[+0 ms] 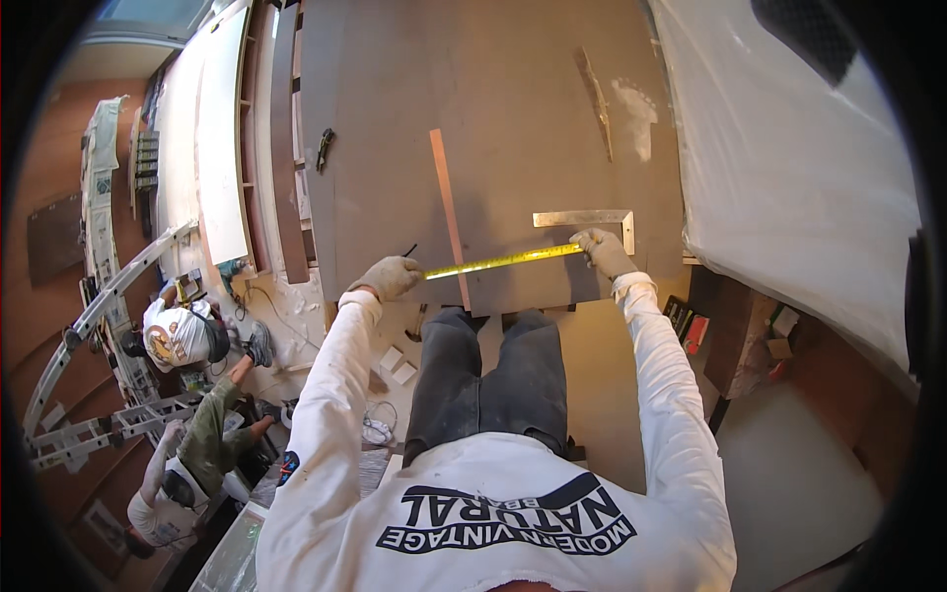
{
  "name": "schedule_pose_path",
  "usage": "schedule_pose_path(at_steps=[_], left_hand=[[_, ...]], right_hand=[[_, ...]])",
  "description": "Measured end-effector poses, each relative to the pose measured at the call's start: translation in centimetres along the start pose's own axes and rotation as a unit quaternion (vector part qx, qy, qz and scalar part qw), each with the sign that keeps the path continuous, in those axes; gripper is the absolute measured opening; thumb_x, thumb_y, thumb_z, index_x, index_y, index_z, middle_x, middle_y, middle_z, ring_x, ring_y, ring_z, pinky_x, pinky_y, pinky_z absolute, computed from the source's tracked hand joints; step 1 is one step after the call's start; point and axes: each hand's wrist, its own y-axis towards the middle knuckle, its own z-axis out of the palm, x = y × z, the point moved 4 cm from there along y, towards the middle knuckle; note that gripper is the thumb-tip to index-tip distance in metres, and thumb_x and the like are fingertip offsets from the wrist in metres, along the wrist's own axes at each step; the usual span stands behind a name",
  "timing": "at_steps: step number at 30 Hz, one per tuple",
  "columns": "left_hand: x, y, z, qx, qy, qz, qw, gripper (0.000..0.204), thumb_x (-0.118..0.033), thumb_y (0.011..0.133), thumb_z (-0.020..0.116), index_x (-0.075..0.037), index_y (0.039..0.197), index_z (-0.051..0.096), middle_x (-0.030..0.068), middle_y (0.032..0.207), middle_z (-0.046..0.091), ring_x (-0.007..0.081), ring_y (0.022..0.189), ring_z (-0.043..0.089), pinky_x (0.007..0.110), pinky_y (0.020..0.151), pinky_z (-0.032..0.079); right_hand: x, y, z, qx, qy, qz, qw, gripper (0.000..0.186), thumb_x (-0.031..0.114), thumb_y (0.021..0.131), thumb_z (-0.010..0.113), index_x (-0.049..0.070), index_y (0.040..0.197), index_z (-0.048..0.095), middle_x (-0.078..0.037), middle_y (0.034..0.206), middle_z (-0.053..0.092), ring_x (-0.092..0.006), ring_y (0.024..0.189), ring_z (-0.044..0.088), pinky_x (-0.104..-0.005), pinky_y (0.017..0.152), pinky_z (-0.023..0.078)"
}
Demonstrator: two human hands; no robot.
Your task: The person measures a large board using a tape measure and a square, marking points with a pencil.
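"What do the hands hold?"

"The left hand (398, 277), in a pale glove, is closed around the left end of a yellow tape measure (508, 260). The right hand (605, 254), gloved too, grips its right end. Whether either palm hides the case, I can't tell."

"And the tape measure itself?"

"Drawn out between the hands over the near part of a brown board tabletop (513, 89), crossing above an orange-brown wooden strip (446, 187)."

"Anything close by?"

"A steel carpenter's square (577, 218) lies just beyond the tape measure's right end. A slim dark stick (411, 250) shows just beyond its left end; I can't tell if the hand holds it."

"Farther out?"

"A utility knife (326, 150) lies beyond the tape measure, to its left. Well beyond it, rightward, there's a jagged wood sliver (594, 104) beside a whitish smear (638, 118). Translucent plastic sheeting (779, 148) is off to its right."

"People?"

"Two co-workers (176, 333) in white tops, well left of the tape measure, near an aluminium ladder (71, 338)."
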Motion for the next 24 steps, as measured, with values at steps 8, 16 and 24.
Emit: schedule_pose_path(at_steps=[8,16,24], left_hand=[[3.0,20.1,-3.8,-0.028,0.058,0.027,0.998,0.030,-0.029,0.089,0.057,-0.008,0.105,0.072,0.0164,0.087,0.070,0.0337,0.082,0.066,0.040,0.077,0.052],[7.1,33.1,-9.1,-0.073,0.083,-0.013,0.994,0.039,-0.040,0.093,0.052,-0.008,0.107,0.070,0.0174,0.110,0.068,0.0370,0.103,0.063,0.044,0.090,0.049],[8.2,37.4,-12.2,-0.083,0.104,-0.079,0.988,0.050,-0.051,0.090,0.057,-0.007,0.104,0.072,0.0188,0.104,0.069,0.0368,0.098,0.065,0.043,0.086,0.049]], right_hand=[[0.5,16.7,1.9,-0.135,-0.100,-0.057,0.984,0.027,0.028,0.095,0.057,0.006,0.100,0.071,-0.017,0.093,0.070,-0.0328,0.089,0.065,-0.0410,0.079,0.049],[4.2,31.9,5.2,-0.215,-0.147,-0.075,0.963,0.029,0.030,0.094,0.053,0.008,0.097,0.072,-0.017,0.094,0.070,-0.0344,0.092,0.065,-0.0413,0.080,0.050],[2.4,36.9,3.2,-0.253,-0.221,-0.073,0.939,0.029,0.030,0.093,0.055,0.007,0.100,0.070,-0.018,0.098,0.070,-0.0366,0.094,0.065,-0.0436,0.082,0.050]])
